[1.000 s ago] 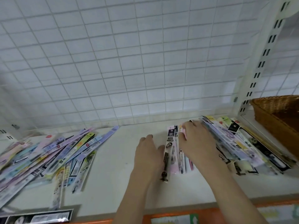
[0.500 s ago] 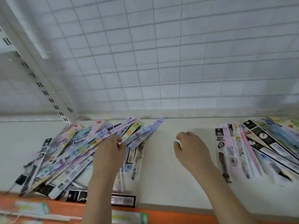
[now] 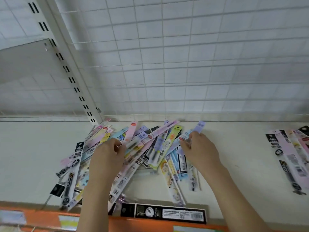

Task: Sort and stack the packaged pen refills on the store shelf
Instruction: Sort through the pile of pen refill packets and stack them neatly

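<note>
Both hands lay on the loose heap of refill packs (image 3: 150, 148) on the white shelf (image 3: 234, 156). The left hand (image 3: 107, 158) curled its fingers round a pink pack; the right hand (image 3: 199, 151) pinched a lilac pack (print blurred). A sorted row (image 3: 289, 156) sat far right — cut off by the frame — and a black pack (image 3: 163, 212) lay along the front edge.

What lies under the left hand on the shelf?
The left hand rests on the jumbled pile of refill packs, fingers curled on one. The packs directly beneath its palm are hidden.
</note>
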The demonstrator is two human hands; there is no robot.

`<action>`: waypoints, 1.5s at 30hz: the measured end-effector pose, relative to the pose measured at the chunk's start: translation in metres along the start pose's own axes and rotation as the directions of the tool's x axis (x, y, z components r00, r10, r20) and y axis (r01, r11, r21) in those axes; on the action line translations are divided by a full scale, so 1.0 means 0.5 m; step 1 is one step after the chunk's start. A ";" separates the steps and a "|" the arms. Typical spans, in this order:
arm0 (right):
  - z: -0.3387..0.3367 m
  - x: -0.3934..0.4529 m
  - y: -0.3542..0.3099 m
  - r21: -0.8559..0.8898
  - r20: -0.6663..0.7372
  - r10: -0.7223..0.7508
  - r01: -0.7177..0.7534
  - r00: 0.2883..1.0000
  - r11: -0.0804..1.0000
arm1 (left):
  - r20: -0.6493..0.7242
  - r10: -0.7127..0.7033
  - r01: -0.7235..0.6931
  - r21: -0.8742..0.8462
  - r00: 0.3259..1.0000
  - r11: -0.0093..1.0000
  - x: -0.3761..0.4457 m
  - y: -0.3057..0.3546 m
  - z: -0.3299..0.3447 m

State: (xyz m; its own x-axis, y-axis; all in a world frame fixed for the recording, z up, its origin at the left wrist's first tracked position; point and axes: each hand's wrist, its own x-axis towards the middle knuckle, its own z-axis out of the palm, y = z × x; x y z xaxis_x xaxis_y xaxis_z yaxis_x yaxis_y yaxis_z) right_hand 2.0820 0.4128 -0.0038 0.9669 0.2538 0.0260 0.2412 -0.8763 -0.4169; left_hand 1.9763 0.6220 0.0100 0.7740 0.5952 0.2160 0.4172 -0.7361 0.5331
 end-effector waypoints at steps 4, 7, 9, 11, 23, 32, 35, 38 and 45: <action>0.009 0.005 -0.008 0.042 0.042 0.150 -0.152 0.988 0.988 | 0.011 0.059 -0.059 -0.030 0.998 0.998 0.022 -0.020 0.001; -0.005 0.005 -0.002 0.060 0.060 0.224 -0.227 0.973 0.972 | 0.034 0.114 -0.112 -0.054 0.993 0.992 0.030 -0.014 0.012; -0.022 0.001 0.006 0.072 0.078 0.280 -0.286 0.957 0.956 | 0.055 0.151 -0.148 -0.051 0.987 0.988 0.038 -0.003 0.021; -0.037 -0.004 0.018 0.095 0.087 0.317 -0.325 0.944 0.941 | 0.074 0.159 -0.154 -0.063 0.985 0.986 0.046 0.015 0.030; -0.079 -0.046 0.091 0.249 0.027 0.319 -0.315 0.947 0.916 | 0.359 0.152 -0.185 0.059 0.921 0.981 0.019 0.157 0.095; -0.083 -0.072 0.149 0.347 -0.070 0.274 -0.234 0.959 0.908 | 0.381 0.063 -0.191 0.309 0.922 0.932 -0.020 0.215 0.136; -0.084 -0.077 0.159 0.345 -0.095 0.227 -0.182 0.969 0.921 | 0.340 0.068 -0.175 0.294 0.938 0.940 -0.033 0.218 0.129; -0.087 -0.078 0.165 0.377 -0.093 0.223 -0.173 0.970 0.910 | 0.275 0.111 -0.174 0.217 0.955 0.961 -0.043 0.213 0.119; -0.092 -0.089 0.171 0.365 -0.038 0.164 -0.139 0.986 0.921 | 0.196 0.103 -0.044 -0.285 0.975 0.957 -0.068 0.221 0.073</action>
State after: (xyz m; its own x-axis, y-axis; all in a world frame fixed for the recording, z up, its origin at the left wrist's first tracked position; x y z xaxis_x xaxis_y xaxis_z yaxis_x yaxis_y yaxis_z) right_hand 2.0636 0.3077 0.0013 0.9958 0.0909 -0.0086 0.0570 -0.6930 -0.7187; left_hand 2.0135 0.5086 0.0319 0.8909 0.4417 0.1054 0.2298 -0.6388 0.7343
